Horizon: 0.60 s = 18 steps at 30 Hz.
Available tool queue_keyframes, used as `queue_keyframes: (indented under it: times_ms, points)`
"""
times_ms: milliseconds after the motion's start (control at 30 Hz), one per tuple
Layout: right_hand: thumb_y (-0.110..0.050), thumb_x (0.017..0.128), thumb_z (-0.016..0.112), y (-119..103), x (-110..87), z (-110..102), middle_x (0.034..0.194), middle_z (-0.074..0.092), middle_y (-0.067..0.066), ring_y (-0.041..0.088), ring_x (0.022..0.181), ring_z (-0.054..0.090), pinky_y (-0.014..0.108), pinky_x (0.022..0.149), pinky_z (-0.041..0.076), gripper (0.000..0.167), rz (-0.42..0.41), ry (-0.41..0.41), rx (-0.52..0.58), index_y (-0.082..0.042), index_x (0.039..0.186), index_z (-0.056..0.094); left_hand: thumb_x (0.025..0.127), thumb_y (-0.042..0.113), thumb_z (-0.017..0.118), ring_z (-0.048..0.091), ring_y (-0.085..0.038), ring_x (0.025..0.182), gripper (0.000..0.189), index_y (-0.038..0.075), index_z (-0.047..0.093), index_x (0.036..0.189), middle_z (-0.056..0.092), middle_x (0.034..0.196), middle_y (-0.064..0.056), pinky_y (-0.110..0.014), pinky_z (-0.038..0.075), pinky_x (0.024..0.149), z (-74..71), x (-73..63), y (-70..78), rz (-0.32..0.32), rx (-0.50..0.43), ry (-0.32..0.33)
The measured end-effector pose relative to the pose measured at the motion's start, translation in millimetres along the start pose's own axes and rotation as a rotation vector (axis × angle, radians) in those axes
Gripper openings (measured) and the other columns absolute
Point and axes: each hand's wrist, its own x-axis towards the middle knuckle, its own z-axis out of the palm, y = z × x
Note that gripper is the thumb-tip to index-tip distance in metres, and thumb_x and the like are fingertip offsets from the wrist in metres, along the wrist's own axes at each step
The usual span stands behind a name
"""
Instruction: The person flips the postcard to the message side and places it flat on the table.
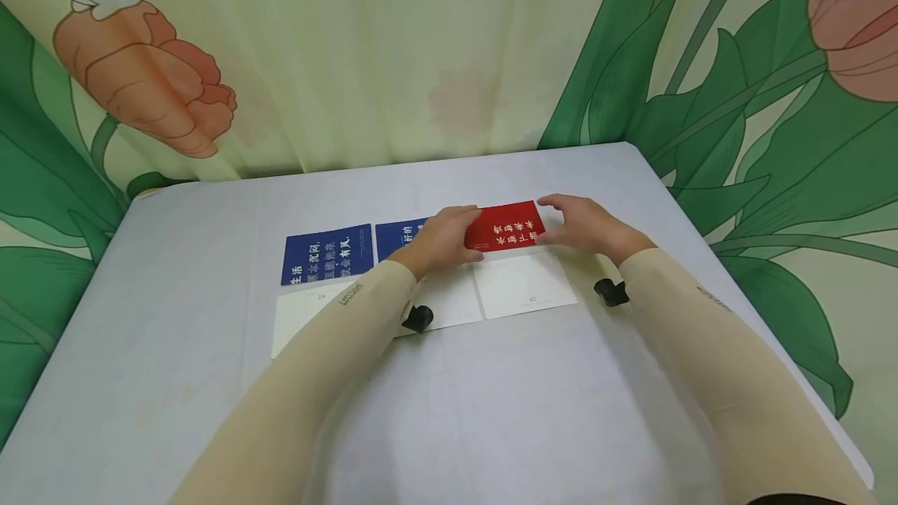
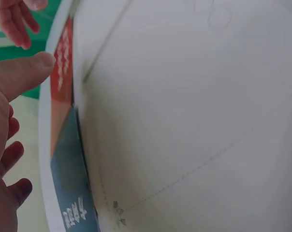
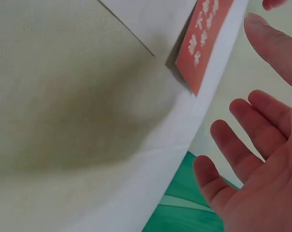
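Observation:
A red card (image 1: 507, 226) with white lettering lies at the right end of the back row. My left hand (image 1: 445, 240) is at its left edge; its straight thumb overlaps the red card in the left wrist view. On the other side, my right hand (image 1: 585, 226) has its fingers spread around the right edge, holding nothing. The right wrist view shows that palm (image 3: 267, 188) with the fingers loosely bent, beside the red card (image 3: 204, 46). Partly behind my left hand is a blue card (image 1: 400, 234) with white lettering.
Another blue card (image 1: 327, 254) lies farther left in the back row. In front is a row of white cards (image 1: 529, 284), partly covered by my left forearm. All rest on a white-clothed table (image 1: 175, 333), with a printed curtain (image 1: 393, 61) behind it.

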Motion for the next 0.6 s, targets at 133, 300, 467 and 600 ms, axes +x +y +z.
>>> queue_keyframes:
  times_ms: [133, 300, 467, 600]
  points:
    - [-0.029, 0.085, 0.080, -0.8, 12.0, 5.9, 0.154, 0.036, 0.021, 0.042, 0.140, 0.029, 0.062, 0.103, 0.041, 0.087, 0.011, -0.043, -0.029, -0.008, 0.155, 0.034, 0.088, 0.037, 0.076, 0.033, -0.024, 0.143, 0.079, 0.012, 0.041, 0.154, 0.042, 0.155, -0.004, -0.044, 0.030, 0.115, 4.4, 7.6, -9.0, -0.034, 0.011, -0.013]
    - [-0.029, 0.083, 0.082, -1.0, 21.0, 12.8, 0.153, 0.037, 0.020, 0.041, 0.138, 0.031, 0.059, 0.102, 0.043, 0.090, -0.003, -0.074, -0.087, -0.008, 0.156, 0.033, 0.086, 0.043, 0.076, 0.036, -0.024, 0.139, 0.079, 0.012, 0.044, 0.151, 0.048, 0.148, -0.005, -0.045, 0.031, 0.114, 8.4, 14.1, -16.3, -0.064, 0.021, -0.019]
    - [-0.028, 0.085, 0.080, 0.2, 25.9, 13.7, 0.151, 0.038, 0.021, 0.041, 0.137, 0.033, 0.058, 0.105, 0.040, 0.086, -0.012, -0.095, -0.129, -0.008, 0.155, 0.035, 0.085, 0.044, 0.076, 0.039, -0.024, 0.136, 0.079, 0.011, 0.045, 0.150, 0.051, 0.144, -0.007, -0.047, 0.031, 0.113, 10.8, 17.1, -17.6, -0.113, 0.007, -0.050]
    - [-0.026, 0.086, 0.079, 1.8, 27.8, 13.8, 0.151, 0.038, 0.022, 0.041, 0.137, 0.032, 0.057, 0.105, 0.041, 0.083, 0.002, -0.107, -0.128, -0.008, 0.155, 0.036, 0.085, 0.043, 0.077, 0.041, -0.024, 0.133, 0.078, 0.011, 0.047, 0.149, 0.052, 0.141, -0.007, -0.047, 0.032, 0.112, 11.5, 18.4, -17.2, -0.138, -0.008, -0.050]
